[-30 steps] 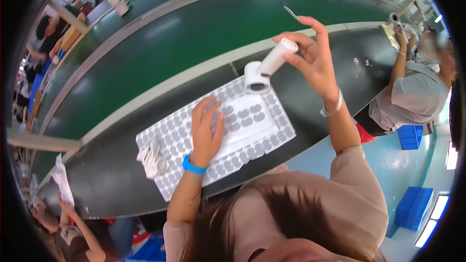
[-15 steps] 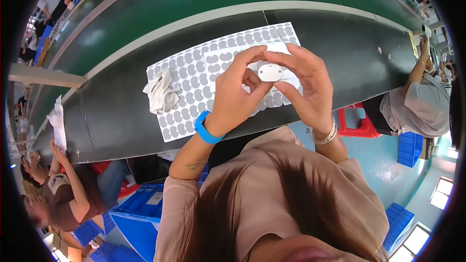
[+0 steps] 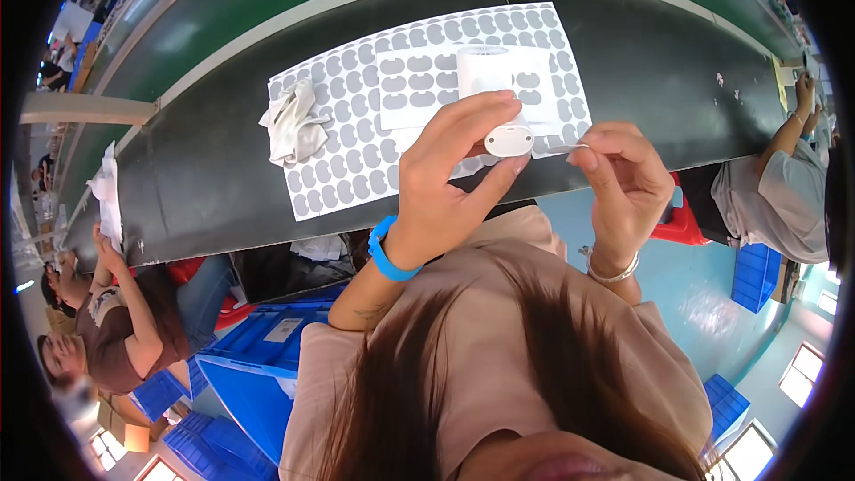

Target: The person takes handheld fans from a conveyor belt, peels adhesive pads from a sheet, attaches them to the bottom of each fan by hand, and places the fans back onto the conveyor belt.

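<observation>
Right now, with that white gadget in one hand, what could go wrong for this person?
The left hand seems to hold the white device mainly by thumb and fingertips, so it might slip or turn.

The right hand pinches a thin piece, too small to make out, which could drop.

A crumpled cloth lies on the left edge of the sheet with grey shapes; if tugged, it might shift that sheet.

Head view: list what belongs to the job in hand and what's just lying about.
Apparently part of the job:
white hair-dryer-like device, held by the left hand
thin piece in the right hand, too small to identify
large sticker sheet, smaller sticker sheet on it

Apparently lying about:
crumpled white cloth at the large sheet's left edge
blue crate
</observation>
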`<state>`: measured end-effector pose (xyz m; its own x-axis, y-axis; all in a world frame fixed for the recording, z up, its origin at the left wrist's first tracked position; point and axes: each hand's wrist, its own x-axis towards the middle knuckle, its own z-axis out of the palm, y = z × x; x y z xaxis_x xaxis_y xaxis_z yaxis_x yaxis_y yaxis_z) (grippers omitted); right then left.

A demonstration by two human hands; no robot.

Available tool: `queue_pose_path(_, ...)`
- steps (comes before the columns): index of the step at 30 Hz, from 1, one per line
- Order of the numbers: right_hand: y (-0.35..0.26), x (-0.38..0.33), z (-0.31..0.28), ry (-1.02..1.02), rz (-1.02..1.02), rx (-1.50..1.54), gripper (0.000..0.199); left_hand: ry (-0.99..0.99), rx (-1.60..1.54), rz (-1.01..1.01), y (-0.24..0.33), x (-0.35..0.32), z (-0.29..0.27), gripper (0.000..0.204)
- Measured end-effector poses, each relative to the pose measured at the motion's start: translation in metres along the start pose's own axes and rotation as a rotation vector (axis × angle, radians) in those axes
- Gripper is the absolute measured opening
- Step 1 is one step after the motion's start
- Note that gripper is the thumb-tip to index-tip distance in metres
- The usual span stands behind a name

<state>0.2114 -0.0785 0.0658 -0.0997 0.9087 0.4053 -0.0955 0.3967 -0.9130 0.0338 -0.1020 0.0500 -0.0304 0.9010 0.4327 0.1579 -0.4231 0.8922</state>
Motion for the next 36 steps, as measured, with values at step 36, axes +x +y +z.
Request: queue_pose_path(36, 0.006, -0.004, 0.002, 0.007, -0.059, 0.077, 0.012, 0.053, -0.55, -0.226, 0.015, -0.016, 0.001, 0.029)
